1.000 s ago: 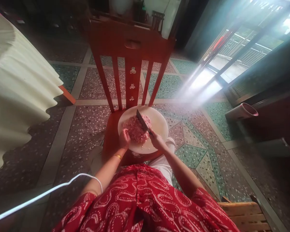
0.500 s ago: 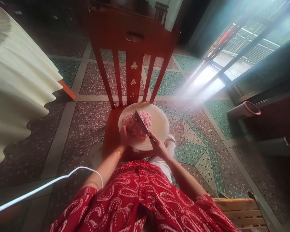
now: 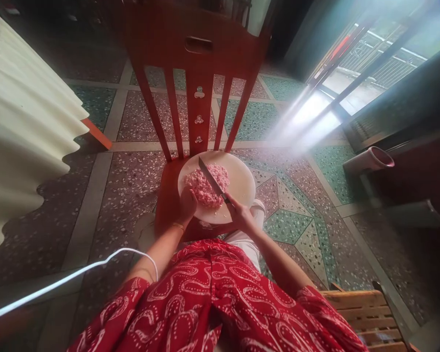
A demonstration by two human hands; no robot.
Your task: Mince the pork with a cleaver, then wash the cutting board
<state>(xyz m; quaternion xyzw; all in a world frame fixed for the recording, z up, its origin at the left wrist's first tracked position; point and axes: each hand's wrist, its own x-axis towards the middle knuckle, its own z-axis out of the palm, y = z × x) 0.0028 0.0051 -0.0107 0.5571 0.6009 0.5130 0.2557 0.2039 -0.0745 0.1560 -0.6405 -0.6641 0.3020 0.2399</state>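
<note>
Gripping the knife (image 3: 210, 179) by its handle, the right hand (image 3: 239, 215) is closed around it at the near right rim of the white round board (image 3: 242, 183), which lies on the seat of the red wooden chair (image 3: 168, 195). The blade slants up and left across the pile of pink minced meat (image 3: 207, 185), its tip near the far edge of the pile. Compared with a second ago the blade lies a little flatter and further left over the pile; whether its edge touches the meat cannot be told. The left hand (image 3: 188, 204) rests at the near left edge of the board with fingers curled, touching the near side of the meat, much as it did before. The pile sits in the left half of the board, as earlier. A gold bangle (image 3: 178, 226) circles the left wrist. The whole view has shifted slightly, so the chair back stands higher than before.
</note>
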